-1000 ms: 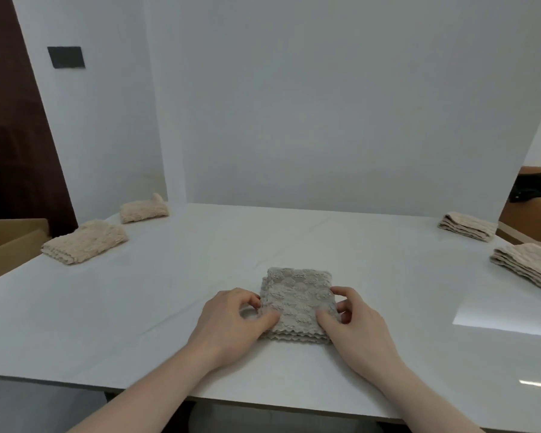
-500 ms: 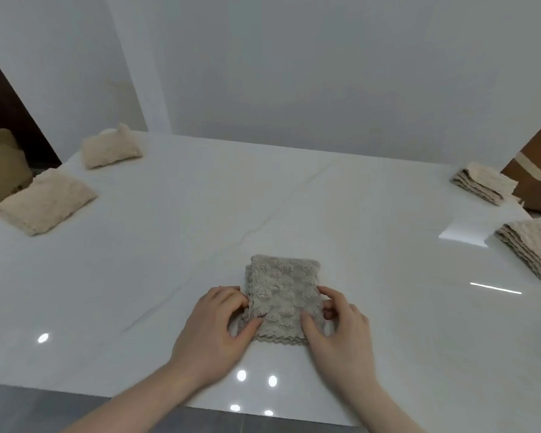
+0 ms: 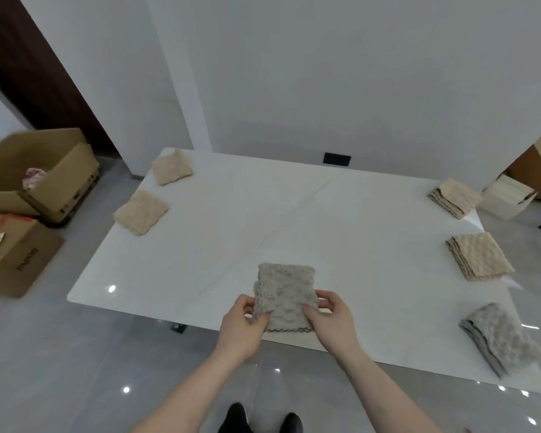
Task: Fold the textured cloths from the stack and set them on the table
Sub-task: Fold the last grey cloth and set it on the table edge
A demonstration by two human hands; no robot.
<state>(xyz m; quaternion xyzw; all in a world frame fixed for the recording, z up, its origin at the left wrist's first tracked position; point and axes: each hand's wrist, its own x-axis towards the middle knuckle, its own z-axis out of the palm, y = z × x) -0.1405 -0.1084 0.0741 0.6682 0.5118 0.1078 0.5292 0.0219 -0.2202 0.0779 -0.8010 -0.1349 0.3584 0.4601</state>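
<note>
head | folded cloth (image 3: 284, 295) pinched between left hand (image 3: 241, 329) | right hand (image 3: 331, 320)

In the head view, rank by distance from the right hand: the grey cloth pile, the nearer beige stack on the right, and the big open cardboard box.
1. Grey cloth pile, table's near right corner.
2. Nearer beige stack, right edge, farther back.
3. Open cardboard box, floor, far left.
Measured from the right hand.

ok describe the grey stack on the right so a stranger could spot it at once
On the white table, follow the right edge towards the near corner. The grey stack lies there untouched, nearest the person; its two neighbours further along that edge are beige.
</note>
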